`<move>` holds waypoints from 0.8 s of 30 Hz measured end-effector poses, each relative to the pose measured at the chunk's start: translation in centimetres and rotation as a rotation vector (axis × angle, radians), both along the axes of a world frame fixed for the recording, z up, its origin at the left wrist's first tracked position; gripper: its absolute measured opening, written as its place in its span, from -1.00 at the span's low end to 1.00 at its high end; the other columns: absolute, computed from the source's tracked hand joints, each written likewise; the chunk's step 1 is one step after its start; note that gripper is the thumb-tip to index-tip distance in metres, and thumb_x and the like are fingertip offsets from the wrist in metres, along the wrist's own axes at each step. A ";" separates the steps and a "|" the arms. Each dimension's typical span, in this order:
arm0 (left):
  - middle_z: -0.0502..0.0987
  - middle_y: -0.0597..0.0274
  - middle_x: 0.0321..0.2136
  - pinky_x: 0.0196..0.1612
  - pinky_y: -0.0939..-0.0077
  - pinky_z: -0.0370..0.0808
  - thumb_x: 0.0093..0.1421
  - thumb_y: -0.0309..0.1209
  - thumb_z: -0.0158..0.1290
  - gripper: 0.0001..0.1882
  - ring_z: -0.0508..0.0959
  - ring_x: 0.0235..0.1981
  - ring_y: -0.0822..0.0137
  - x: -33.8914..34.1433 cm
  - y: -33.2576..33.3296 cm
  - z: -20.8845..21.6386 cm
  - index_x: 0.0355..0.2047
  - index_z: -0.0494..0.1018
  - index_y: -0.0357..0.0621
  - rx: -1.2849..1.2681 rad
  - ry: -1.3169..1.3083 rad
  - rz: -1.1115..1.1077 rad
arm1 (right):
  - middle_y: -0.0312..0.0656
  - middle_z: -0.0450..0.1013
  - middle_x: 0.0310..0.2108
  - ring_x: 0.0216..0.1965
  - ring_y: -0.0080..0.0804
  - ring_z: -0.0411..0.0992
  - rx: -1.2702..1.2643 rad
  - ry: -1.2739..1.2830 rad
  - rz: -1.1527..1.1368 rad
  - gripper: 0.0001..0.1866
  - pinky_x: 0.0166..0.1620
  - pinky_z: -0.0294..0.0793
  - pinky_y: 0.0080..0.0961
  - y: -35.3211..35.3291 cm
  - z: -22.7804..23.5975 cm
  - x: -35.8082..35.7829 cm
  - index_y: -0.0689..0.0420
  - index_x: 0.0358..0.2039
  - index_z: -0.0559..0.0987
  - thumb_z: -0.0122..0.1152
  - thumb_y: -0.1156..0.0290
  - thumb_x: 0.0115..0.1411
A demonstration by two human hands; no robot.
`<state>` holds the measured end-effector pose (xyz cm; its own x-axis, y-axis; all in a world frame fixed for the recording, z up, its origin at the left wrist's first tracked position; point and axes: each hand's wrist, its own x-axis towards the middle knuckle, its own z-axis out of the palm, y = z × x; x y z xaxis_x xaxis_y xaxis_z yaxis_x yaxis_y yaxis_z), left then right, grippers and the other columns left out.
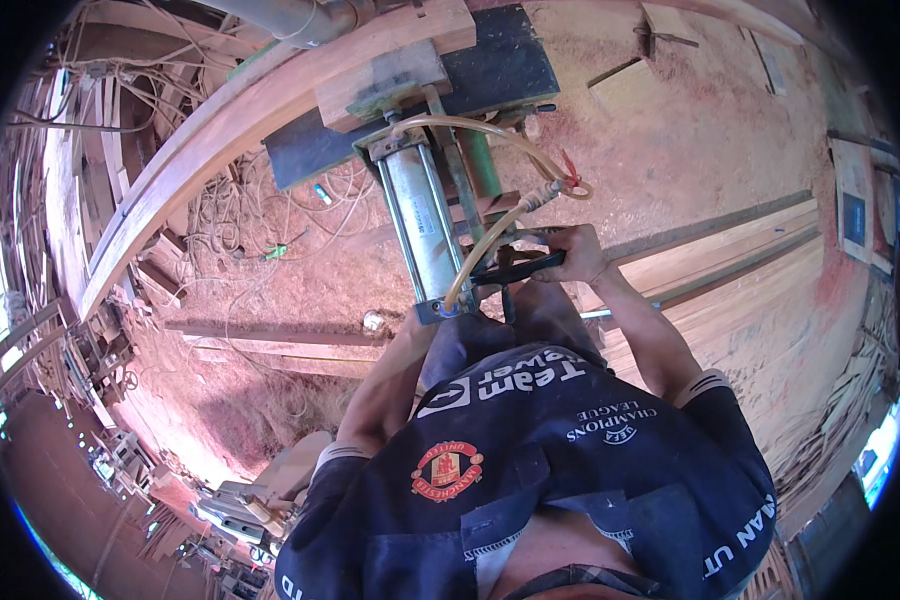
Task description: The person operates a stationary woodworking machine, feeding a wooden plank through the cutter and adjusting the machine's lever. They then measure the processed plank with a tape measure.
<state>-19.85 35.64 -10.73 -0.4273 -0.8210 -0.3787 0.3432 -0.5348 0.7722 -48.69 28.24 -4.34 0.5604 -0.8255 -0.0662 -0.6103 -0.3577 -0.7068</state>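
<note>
A silver pneumatic cylinder (418,215) stands in front of me, its rod end against a wooden block (385,85). Beyond the block runs a long curved wooden beam (205,150). My right hand (576,254) is closed around a black handle (530,268) beside the near end of the cylinder. A clear air hose (492,240) loops from that end to a fitting with a red tie. My left forearm (395,370) reaches up to the near end of the cylinder. The left hand is hidden behind it, so its fingers do not show.
Dark metal plates (500,65) lie under the block. Long boards (730,260) lie on the dusty floor at right, and another timber (280,345) at left. Tangled cords (225,220) spread on the floor at left. Wood scraps (840,400) are heaped at far right.
</note>
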 end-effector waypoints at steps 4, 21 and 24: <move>0.46 -0.26 0.15 0.06 0.17 0.62 0.32 -0.05 0.16 -0.35 0.55 0.12 -0.06 0.5 0.2 0.3 0.25 0.31 -0.22 -0.001 0.013 0.021 | -0.15 0.56 -0.62 -0.58 -0.11 0.56 -0.025 -0.016 0.012 -0.39 -0.46 0.55 -0.28 -0.1 0.0 0.1 0.07 -0.52 0.74 0.56 -0.27 -0.27; 0.43 -0.25 0.19 0.15 0.15 0.59 0.39 -0.09 0.07 -0.40 0.52 0.18 -0.04 1.8 0.6 0.7 0.28 0.28 -0.20 -0.007 0.029 0.078 | -0.14 0.55 -0.62 -0.57 -0.11 0.57 0.005 0.007 -0.017 -0.42 -0.44 0.55 -0.26 0.4 -0.3 0.3 0.10 -0.58 0.69 0.56 -0.23 -0.28; 0.43 -0.24 0.20 0.16 0.14 0.59 0.40 -0.10 0.06 -0.41 0.52 0.19 -0.04 1.9 0.7 0.4 0.29 0.27 -0.20 -0.005 0.046 0.080 | -0.13 0.55 -0.63 -0.56 -0.10 0.57 -0.023 -0.038 -0.030 -0.41 -0.44 0.56 -0.25 0.3 0.2 0.5 0.11 -0.61 0.68 0.55 -0.24 -0.27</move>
<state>-17.96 36.35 -10.34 -0.3768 -0.8552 -0.3559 0.4199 -0.5002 0.7573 -48.22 28.50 -4.13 0.5368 -0.8433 -0.0266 -0.5942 -0.3555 -0.7215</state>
